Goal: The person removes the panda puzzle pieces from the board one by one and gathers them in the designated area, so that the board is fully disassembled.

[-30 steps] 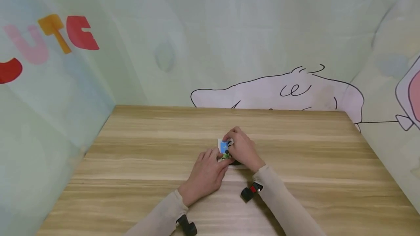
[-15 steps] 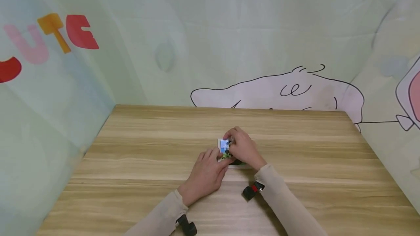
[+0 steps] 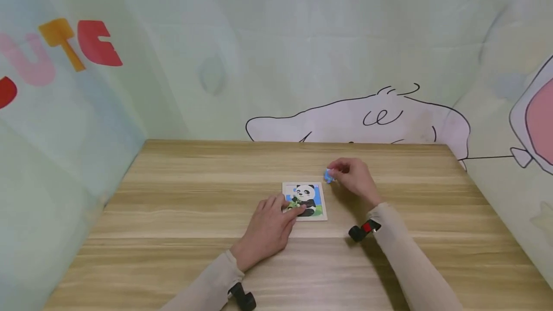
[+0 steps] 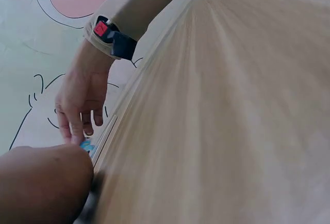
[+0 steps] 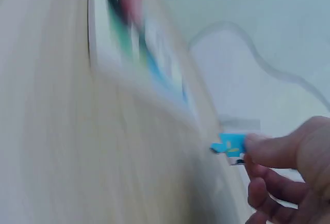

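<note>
A panda jigsaw puzzle point(image 3: 318, 197) in a pale square frame lies flat on the wooden table. My left hand point(image 3: 264, 229) rests on its lower left, thumb stretched across the panda and fingers along the left edge. At the puzzle's upper left corner a pale patch shows instead of the blue picture. Up and to the right of the frame, my right hand point(image 3: 356, 181) pinches a small blue puzzle piece point(image 5: 232, 144) between thumb and fingers, held away from the frame. The left wrist view shows mostly the table, with part of the left hand hiding the puzzle.
The wooden table point(image 3: 173, 196) reaches back to a cloth backdrop point(image 3: 276, 61) with cartoon drawings and letters. Each sleeve carries a black wrist camera, the left one point(image 3: 243, 297) low over the table and the right one point(image 3: 363, 231) beside the right forearm.
The right hand has left the puzzle, moving right and slightly back with the blue piece, uncovering the panda picture. The left hand stays on the puzzle. The head view has shifted slightly.
</note>
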`<act>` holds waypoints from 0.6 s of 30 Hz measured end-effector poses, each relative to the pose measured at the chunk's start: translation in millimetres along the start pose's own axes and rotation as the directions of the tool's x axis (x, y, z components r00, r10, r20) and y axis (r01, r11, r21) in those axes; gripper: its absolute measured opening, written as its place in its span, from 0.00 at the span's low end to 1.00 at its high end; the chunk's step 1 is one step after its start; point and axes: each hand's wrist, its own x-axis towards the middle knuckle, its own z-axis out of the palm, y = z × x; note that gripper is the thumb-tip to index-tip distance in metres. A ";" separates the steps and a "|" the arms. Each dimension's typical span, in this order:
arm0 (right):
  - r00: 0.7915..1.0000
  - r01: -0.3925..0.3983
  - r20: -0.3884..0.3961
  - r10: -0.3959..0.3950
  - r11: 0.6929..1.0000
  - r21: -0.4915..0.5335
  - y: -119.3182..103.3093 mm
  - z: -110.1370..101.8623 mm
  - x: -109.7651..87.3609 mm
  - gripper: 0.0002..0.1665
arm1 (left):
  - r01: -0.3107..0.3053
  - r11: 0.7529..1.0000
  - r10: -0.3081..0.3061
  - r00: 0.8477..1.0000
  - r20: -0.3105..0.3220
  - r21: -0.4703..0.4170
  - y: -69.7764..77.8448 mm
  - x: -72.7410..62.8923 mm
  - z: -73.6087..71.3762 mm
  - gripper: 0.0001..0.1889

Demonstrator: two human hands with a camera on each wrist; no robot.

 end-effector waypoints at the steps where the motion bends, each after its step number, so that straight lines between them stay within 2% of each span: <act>1: 1.000 0.010 0.022 -0.009 0.999 -0.034 5.4 -4.2 3.0 0.09 | 0.003 1.000 -0.003 1.000 0.000 -0.001 -0.1 -0.6 -0.4 0.20; 6: 0.994 0.097 0.068 -0.089 0.987 -0.126 20.7 -4.9 16.9 0.07 | 0.007 1.000 -0.007 1.000 -0.007 -0.006 -1.7 -1.7 0.8 0.20; 10: 0.990 0.135 0.057 -0.127 0.977 -0.167 21.3 2.3 20.0 0.04 | 0.010 1.000 -0.010 1.000 -0.010 -0.017 -1.8 -1.3 3.1 0.20; 15: 0.984 0.176 -0.001 -0.178 0.974 -0.140 7.1 9.1 8.5 0.08 | 0.006 1.000 -0.006 1.000 -0.011 -0.008 -1.9 -0.6 3.9 0.20; 18: 0.971 0.238 0.067 -0.230 0.962 -0.133 -9.1 17.6 -4.2 0.12 | 0.001 1.000 -0.001 1.000 -0.008 0.009 -2.3 -0.7 2.8 0.20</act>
